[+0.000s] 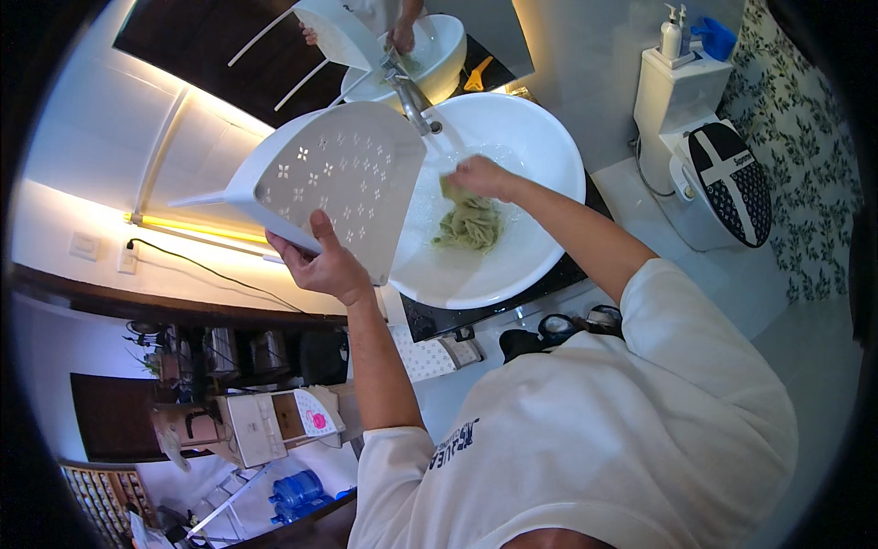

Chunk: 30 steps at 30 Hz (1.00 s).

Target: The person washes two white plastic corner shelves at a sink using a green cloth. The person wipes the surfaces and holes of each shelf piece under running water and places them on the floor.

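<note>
My left hand (325, 269) grips the lower edge of a white plastic shelf panel (363, 171) with flower-shaped cutouts, thumb on its perforated face. The panel is tilted and overlaps the left part of a round white washbasin (562, 240). Inside the basin, my right hand (481, 177) is closed on one end of a wet, green cloth (473, 223); the rest of the cloth lies bunched in shallow water. Just above the basin's drain side stands a metal faucet (410, 99), close to the panel's upper right edge.
A dark countertop (439, 319) carries the basin, with a mirror (494, 27) behind it. An orange tool (478, 74) appears near the mirror's lower edge. At right is a toilet (686, 165) with pump bottles (671, 38) and a blue dipper (717, 38). Another patterned white panel (422, 353) is below the counter.
</note>
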Available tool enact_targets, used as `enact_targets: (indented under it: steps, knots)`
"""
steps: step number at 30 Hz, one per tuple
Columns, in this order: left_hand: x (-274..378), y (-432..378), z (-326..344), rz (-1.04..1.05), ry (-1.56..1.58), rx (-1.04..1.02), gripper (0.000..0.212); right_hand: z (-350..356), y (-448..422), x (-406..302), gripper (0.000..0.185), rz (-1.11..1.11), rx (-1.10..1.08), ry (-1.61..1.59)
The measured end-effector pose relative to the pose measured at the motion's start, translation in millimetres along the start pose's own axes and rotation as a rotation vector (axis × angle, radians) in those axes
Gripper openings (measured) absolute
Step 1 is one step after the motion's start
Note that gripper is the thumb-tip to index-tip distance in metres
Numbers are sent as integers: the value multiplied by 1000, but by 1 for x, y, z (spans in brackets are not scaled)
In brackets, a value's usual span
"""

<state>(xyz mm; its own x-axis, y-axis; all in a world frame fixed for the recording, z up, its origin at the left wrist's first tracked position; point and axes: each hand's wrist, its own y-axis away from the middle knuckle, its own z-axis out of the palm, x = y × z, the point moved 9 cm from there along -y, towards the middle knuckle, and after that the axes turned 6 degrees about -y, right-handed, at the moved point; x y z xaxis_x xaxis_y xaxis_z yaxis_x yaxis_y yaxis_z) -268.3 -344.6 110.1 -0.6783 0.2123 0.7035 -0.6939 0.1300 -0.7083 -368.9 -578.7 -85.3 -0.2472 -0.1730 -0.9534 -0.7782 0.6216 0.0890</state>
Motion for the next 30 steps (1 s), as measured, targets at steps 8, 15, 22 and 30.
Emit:
enact_targets:
  steps: [8,15,22,30]
  knots:
    - [-2,12,19,-55,64,-12,71,56,40,-128,31,-505,-193,-739]
    - [11,24,31,-146,-53,-92,68,80,44,-134,44,-700,92,-98]
    - [15,38,29,-78,0,-143,68,32,-4,-81,46,-630,790,95]
    - [12,28,25,46,5,-175,75,51,-5,-45,40,-181,392,352]
